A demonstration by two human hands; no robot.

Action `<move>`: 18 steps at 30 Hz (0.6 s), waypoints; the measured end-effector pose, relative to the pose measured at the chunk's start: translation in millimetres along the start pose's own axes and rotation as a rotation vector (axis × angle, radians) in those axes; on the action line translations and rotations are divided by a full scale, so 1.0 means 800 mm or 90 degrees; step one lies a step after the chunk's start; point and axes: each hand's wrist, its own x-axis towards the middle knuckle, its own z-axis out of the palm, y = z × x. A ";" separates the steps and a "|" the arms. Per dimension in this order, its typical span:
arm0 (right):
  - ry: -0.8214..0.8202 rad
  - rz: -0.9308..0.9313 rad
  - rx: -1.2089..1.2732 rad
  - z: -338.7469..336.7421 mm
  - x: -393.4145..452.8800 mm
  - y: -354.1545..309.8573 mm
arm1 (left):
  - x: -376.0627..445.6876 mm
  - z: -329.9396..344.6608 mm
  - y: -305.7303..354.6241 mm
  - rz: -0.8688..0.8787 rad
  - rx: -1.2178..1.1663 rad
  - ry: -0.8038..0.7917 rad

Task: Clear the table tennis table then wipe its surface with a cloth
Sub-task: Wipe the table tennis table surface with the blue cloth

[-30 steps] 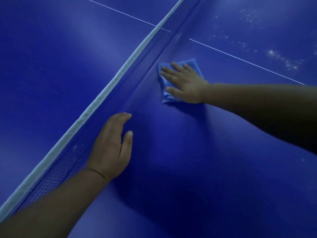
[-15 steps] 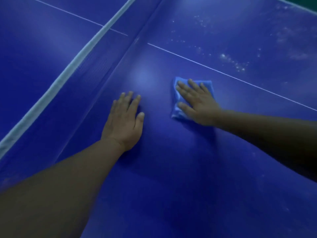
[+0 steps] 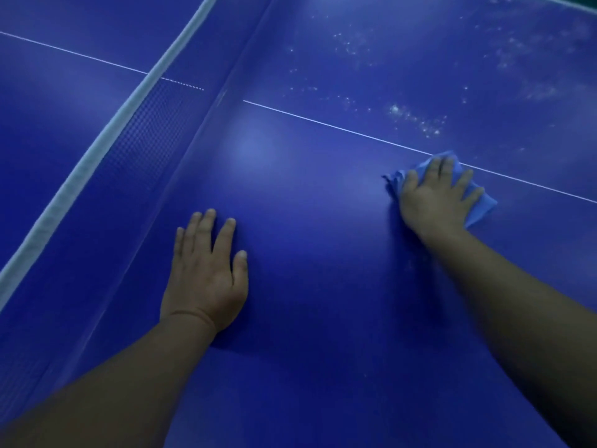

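Observation:
The blue table tennis table (image 3: pixel 323 286) fills the view. My right hand (image 3: pixel 436 195) presses flat on a crumpled light-blue cloth (image 3: pixel 481 205) lying on the white centre line at the right. The cloth's edges show around my spread fingers. My left hand (image 3: pixel 206 273) rests flat on the bare table surface, palm down, fingers straight, a little to the right of the net.
The net (image 3: pixel 106 147) with its white top band runs diagonally from lower left to upper middle. White dusty specks (image 3: pixel 416 121) lie on the surface beyond the centre line (image 3: pixel 323 124) at upper right. The table's far edge (image 3: pixel 568 1) shows at the top right corner.
My right hand has slid the cloth away from the net, rightward to the centre line, and the cloth has bunched up. My left hand has come off the net's base onto the table.

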 end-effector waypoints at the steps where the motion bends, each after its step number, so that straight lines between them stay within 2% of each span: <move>1: 0.009 -0.014 -0.003 0.006 -0.011 -0.021 | 0.000 -0.001 0.000 -0.001 -0.003 0.001; 2: 0.007 -0.080 -0.005 0.017 -0.029 -0.054 | 0.000 -0.001 0.001 -0.001 -0.006 0.000; 4: -0.012 -0.297 0.003 0.041 -0.074 -0.136 | 0.002 0.000 0.000 0.002 -0.005 0.002; 6: -0.071 -0.483 0.006 0.058 -0.113 -0.196 | 0.002 0.001 -0.001 0.010 0.004 0.012; 8: -0.098 -0.518 -0.018 0.049 -0.096 -0.191 | 0.003 0.002 -0.001 0.016 0.006 0.008; 10: -0.049 -0.474 -0.117 0.042 -0.049 -0.132 | 0.004 0.003 -0.003 0.020 0.004 -0.001; 11: -0.026 -0.410 -0.139 0.035 -0.022 -0.088 | 0.004 0.003 -0.004 0.018 0.006 -0.004; 13: -0.003 -0.166 -0.060 0.012 0.019 -0.002 | 0.003 0.004 -0.003 0.018 0.017 -0.010; 15: -0.010 0.064 0.030 -0.002 0.024 0.037 | 0.002 0.004 -0.002 0.021 0.022 -0.015; 16: -0.003 0.109 0.036 0.001 0.017 0.033 | 0.002 0.003 -0.003 0.023 0.020 -0.015; 18: 0.009 0.029 0.009 0.016 -0.010 -0.006 | 0.002 0.002 -0.002 0.022 0.018 -0.017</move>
